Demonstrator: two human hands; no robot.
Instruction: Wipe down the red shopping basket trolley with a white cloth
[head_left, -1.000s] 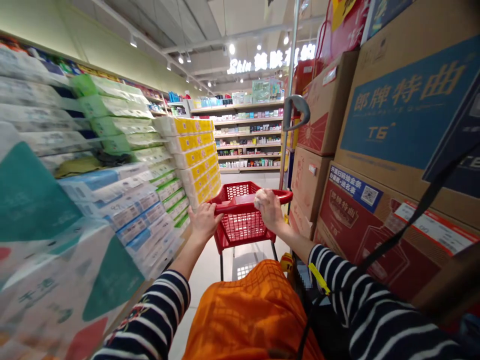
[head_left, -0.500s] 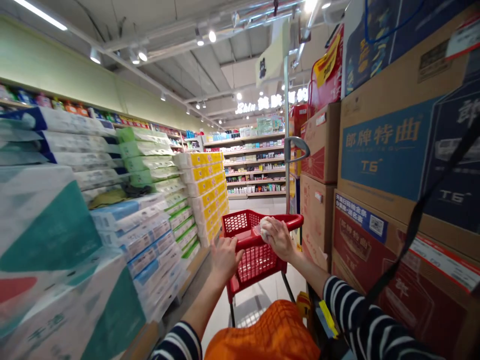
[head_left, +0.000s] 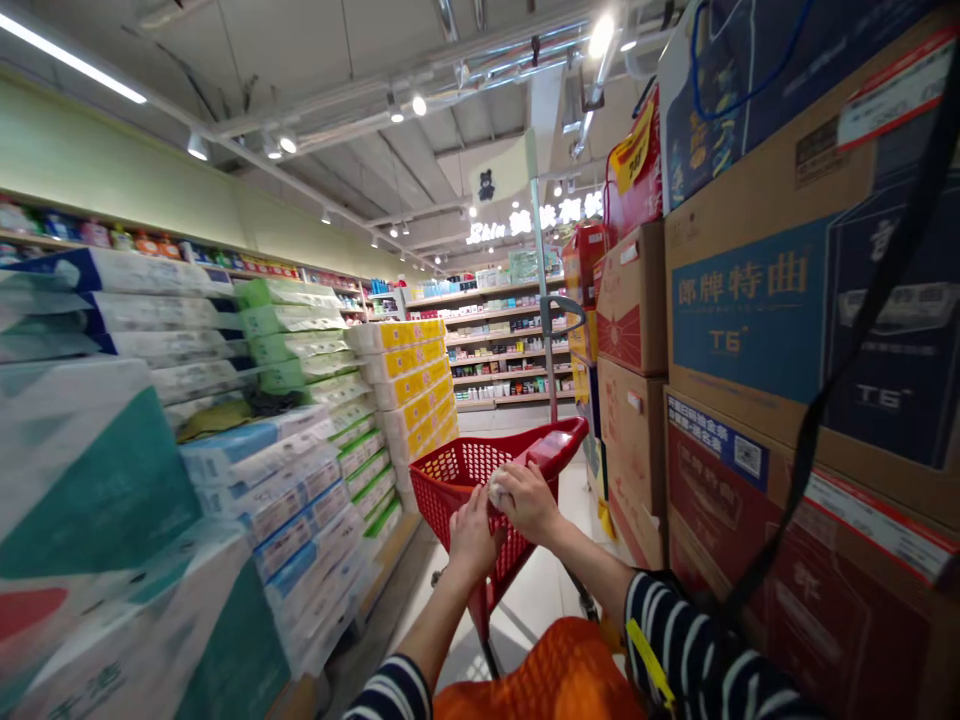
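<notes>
Head: hands (head_left: 506, 515) clamped on cart (head_left: 450, 478)

left hand (head_left: 472, 535) and right hand (head_left: 531, 500) side by side on the trolley (head_left: 450, 480) rim, its basket beyond the fingers (head_left: 504, 487), tissue packs (head_left: 300, 470) stacked left of them, cartons (head_left: 637, 300) stacked right, shelves (head_left: 502, 340) far ahead

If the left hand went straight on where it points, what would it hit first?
Probably the red cart: the left hand points at its basket and seems to touch the rim; depth is unclear.
</notes>
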